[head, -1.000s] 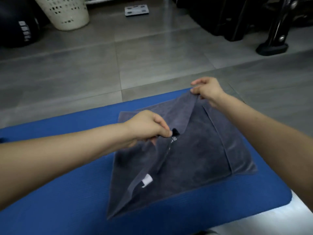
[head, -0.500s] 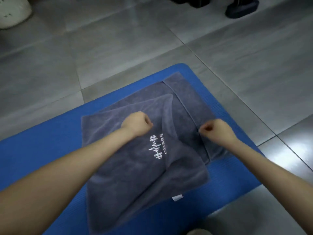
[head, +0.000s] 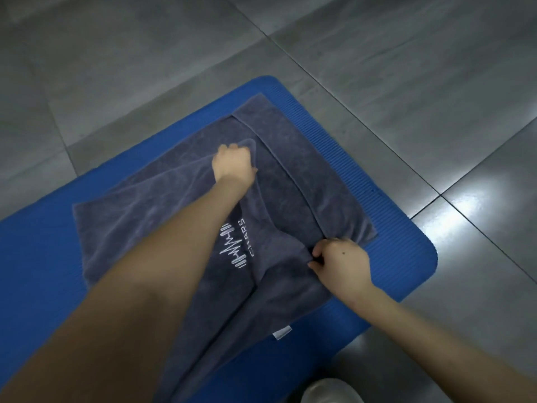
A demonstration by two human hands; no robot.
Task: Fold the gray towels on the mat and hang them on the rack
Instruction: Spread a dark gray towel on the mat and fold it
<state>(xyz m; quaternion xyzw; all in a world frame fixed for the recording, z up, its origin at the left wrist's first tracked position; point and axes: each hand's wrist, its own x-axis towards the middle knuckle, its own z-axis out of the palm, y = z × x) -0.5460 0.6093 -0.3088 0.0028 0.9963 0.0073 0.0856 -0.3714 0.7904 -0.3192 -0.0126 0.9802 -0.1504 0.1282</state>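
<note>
**Both hands hold the loose edge of a half-folded towel**

The gray towel (head: 151,228) lies spread on the blue mat (head: 37,257), which sits on a gray tiled floor (head: 145,53). It is partly folded. An upper layer with a white logo (head: 235,245) covers most of the lower one, and a strip (head: 308,158) of the lower layer shows along the right side. A small white label (head: 282,333) sticks out at the near edge.

The left hand (head: 234,165) reaches to the far side of the towel. Its fingers are curled and grip the far corner of the upper layer, where the cloth rises in a soft ridge. The right hand (head: 340,263) is nearer the body and further right. Its thumb and fingers pinch the cloth where the upper layer meets the strip. Neither hand is free.

The coming move turns on the line between the two hands. The loose edge of the upper layer runs on a slant from the left hand, far and toward the middle, to the right hand, near and at the right. That edge bows and does not lie parallel to the strip.

The step in hand looks like squaring this edge. That probably means drawing it taut and laying it straight along the strip, with both hands moving together. The left forearm crosses above the upper layer and could drag it out of place. The rack is not in view, so hanging is some way off.
</note>
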